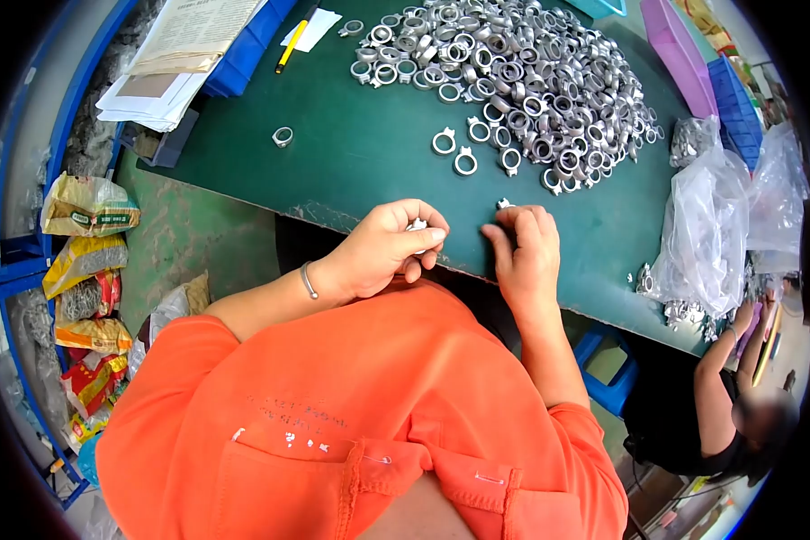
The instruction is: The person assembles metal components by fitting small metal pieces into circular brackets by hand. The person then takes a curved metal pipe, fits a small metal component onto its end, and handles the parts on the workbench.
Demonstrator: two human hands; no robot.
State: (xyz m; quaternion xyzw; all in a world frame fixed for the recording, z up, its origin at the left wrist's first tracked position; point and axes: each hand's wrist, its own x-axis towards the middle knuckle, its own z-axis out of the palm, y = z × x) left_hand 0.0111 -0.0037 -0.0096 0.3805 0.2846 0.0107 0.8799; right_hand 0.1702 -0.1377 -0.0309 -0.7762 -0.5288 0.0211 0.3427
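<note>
My left hand (pixel 391 247), with a metal bangle (pixel 309 280) at its wrist, is closed on a small metal part (pixel 417 225) held between thumb and fingers, just off the table's front edge. My right hand (pixel 526 247) rests at the edge of the green table (pixel 360 171), fingers curled. A small metal piece (pixel 504 203) lies by its fingertips; whether the fingers grip it is hidden. Beyond the hands, a large pile of metal rings (pixel 549 81) covers the back of the table. Loose rings (pixel 464 161) lie before the pile, and a single ring (pixel 283 137) lies further left.
Papers (pixel 166 63) lie over a blue bin (pixel 243 58) at the back left, near a yellow marker (pixel 297 40). Plastic bags (pixel 706 225) and a pink bin (pixel 679 54) are on the right. A co-worker (pixel 702 414) sits at lower right, beside a blue stool (pixel 607 369).
</note>
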